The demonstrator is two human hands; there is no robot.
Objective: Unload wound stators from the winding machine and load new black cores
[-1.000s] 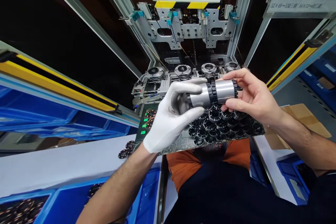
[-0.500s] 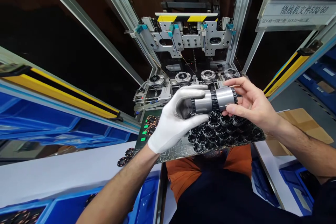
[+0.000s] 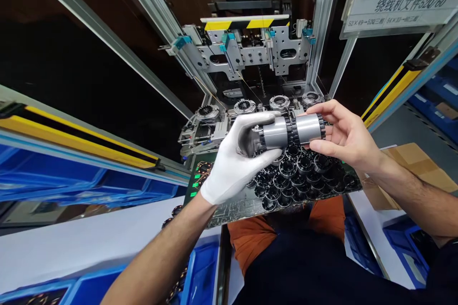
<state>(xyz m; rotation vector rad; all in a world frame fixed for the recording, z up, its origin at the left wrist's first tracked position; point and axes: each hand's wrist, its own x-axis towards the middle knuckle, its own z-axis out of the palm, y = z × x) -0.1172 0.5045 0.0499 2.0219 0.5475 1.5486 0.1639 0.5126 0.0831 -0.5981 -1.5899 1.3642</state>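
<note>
My left hand [image 3: 238,157], in a white glove, curls its thumb and fingers around a silver motor stator core [image 3: 275,133] with black toothed end rings. A second stator core [image 3: 308,128] of the same kind lies end to end with it, their black rings meeting. My bare right hand [image 3: 345,136] grips this second core by its right end, thumb below and fingers above. Both cores are held sideways over a pile of stator cores [image 3: 288,167] on the green-edged work plate [image 3: 229,212]. The ends inside my palms are partly hidden.
Behind my hands stands a winding machine with round holders [image 3: 245,106] in a row and a striped bar [image 3: 246,24] above. Yellow side guards [image 3: 78,138] flank it. Copper-wound stators [image 3: 203,169] lie at the plate's left. Blue bins [image 3: 203,267] and a cardboard box [image 3: 411,167] are nearby.
The right core has levelled a little and lines up more closely with the left one. Both hands keep their hold. The camera view has shifted slightly.
</note>
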